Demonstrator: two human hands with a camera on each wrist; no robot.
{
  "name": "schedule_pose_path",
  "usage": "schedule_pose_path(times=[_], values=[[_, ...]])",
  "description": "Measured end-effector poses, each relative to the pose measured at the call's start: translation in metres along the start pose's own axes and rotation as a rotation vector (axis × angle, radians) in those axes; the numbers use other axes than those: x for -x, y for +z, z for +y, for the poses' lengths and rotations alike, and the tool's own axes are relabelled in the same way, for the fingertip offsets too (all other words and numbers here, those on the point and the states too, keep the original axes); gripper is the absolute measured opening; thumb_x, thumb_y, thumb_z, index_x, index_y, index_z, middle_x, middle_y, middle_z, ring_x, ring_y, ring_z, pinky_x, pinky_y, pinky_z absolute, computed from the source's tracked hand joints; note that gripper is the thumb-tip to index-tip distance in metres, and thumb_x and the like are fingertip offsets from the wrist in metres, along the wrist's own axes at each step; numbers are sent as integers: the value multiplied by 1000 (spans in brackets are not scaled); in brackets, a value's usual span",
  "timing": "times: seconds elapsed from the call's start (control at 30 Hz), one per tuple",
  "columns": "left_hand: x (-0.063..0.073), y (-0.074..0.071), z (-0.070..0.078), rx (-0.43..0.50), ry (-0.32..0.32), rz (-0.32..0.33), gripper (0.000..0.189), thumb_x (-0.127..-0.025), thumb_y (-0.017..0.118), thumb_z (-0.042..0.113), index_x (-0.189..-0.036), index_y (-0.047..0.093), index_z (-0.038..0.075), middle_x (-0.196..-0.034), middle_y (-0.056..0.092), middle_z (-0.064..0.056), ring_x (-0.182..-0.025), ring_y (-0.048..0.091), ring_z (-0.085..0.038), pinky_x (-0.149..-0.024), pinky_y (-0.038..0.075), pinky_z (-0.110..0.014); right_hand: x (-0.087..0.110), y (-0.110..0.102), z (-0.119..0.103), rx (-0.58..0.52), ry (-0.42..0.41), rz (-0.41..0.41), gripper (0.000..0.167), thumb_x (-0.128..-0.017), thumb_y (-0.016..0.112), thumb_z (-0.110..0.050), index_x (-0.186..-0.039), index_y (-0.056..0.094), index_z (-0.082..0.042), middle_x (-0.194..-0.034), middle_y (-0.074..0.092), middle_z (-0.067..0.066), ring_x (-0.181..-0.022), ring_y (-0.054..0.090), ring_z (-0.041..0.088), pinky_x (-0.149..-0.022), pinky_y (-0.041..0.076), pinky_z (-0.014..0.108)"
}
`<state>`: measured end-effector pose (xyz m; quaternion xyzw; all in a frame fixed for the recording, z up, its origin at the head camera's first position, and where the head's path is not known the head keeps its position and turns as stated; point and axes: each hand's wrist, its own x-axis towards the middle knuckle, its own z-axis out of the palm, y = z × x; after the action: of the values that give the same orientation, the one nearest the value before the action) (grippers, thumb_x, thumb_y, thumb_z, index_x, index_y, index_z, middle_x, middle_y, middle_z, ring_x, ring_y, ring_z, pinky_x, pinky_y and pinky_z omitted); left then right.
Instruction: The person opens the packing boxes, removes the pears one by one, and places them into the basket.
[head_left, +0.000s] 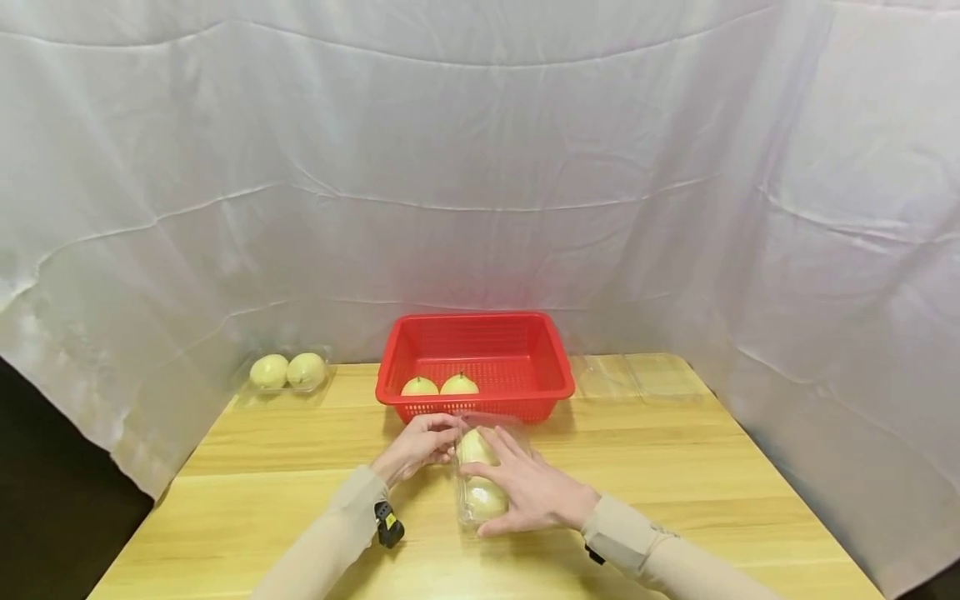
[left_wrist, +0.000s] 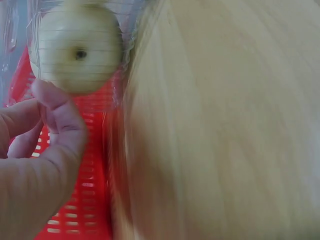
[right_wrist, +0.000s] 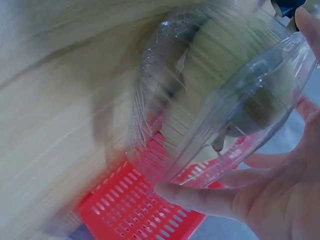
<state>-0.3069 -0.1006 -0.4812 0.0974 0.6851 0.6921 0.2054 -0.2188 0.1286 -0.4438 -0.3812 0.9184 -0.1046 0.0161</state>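
A clear, ribbed plastic box (head_left: 469, 524) holding two pale yellow-green round fruits (head_left: 485, 500) sits between the hands, just before a red rectangular perforated plastic basket (head_left: 525, 401). The right hand (head_left: 528, 490) spreads wide over the box, fingers extended and touching it; the left hand (head_left: 422, 444) has bent fingers at its left edge, though I cannot tell whether they pinch it. Two similar fruits (head_left: 459, 384) lie in the basket. Light wooden tabletop (head_left: 675, 508) extends either side of the arms. Behind, left, another clear box (head_left: 322, 385) holds two fruits; right lies a clear plastic container (head_left: 663, 375). Pale grey curtains (head_left: 480, 167) border the back and sides.
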Motion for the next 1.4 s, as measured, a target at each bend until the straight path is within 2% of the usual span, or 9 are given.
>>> schedule_pose_path(times=[0.17,0.4,0.53,0.67,0.77,1.0,1.17,1.3,1.4], values=[[3,1,2,-44,29,-11,29,-98,54,6,-125,58,-4,-92,62,-4,-73,58,-12,-65,51,-23,1,1,-2,-2,47,5,81,-77,65,-71,-147,39,-40,-165,5,14,-148,15,46,-91,40,74],[10,1,4,-176,99,7,32,-96,56,1,-128,57,-1,-89,59,-7,-71,56,-14,-63,51,-25,0,-1,-7,57,71,-2,81,-76,62,-75,-147,39,-44,-164,10,14,-145,22,47,-88,42,74],[10,1,4,-211,97,28,38,-95,57,0,-132,57,6,-90,57,-8,-71,54,-13,-61,49,-25,-2,-5,-7,39,46,-24,83,-75,65,-73,-148,37,-43,-163,11,16,-145,20,50,-86,43,74],[9,3,4,-247,90,16,42,-97,55,2,-138,54,8,-91,56,-8,-68,53,-14,-59,46,-25,-7,-12,-4,-3,16,-58,89,-72,73,-67,-149,37,-40,-163,10,20,-143,15,56,-92,41,73],[9,4,4,-283,93,2,43,-98,52,3,-141,51,10,-89,54,-8,-66,52,-14,-58,44,-27,-12,-19,-2,17,27,-98,95,-68,76,-68,-150,36,-41,-163,8,19,-142,16,57,-96,37,74],[10,7,8,-379,138,21,41,-98,51,3,-138,51,11,-96,58,-13,-70,58,-16,-61,52,-34,-18,-24,-4,77,82,-132,97,-64,77,-71,-148,35,-44,-164,10,10,-142,24,51,-94,39,73],[19,6,10,-464,204,62,38,-91,64,5,-128,55,6,-95,62,-15,-77,61,-22,-61,53,-36,-17,-21,-4,64,102,-107,100,-65,76,-71,-150,32,-43,-164,11,11,-142,25,50,-96,40,71],[27,2,10,-533,278,13,29,-87,69,6,-115,63,4,-92,63,-14,-82,58,-21,-64,50,-30,-16,-20,-3,48,115,-88,100,-64,76,-71,-150,31,-44,-164,12,11,-143,25,49,-95,41,70],[32,0,9,-524,282,-58,24,-87,69,7,-110,67,4,-92,64,-10,-83,56,-15,-66,48,-26,-17,-21,-3,48,121,-79,100,-64,76,-70,-150,32,-43,-164,13,11,-143,25,49,-95,42,69]])
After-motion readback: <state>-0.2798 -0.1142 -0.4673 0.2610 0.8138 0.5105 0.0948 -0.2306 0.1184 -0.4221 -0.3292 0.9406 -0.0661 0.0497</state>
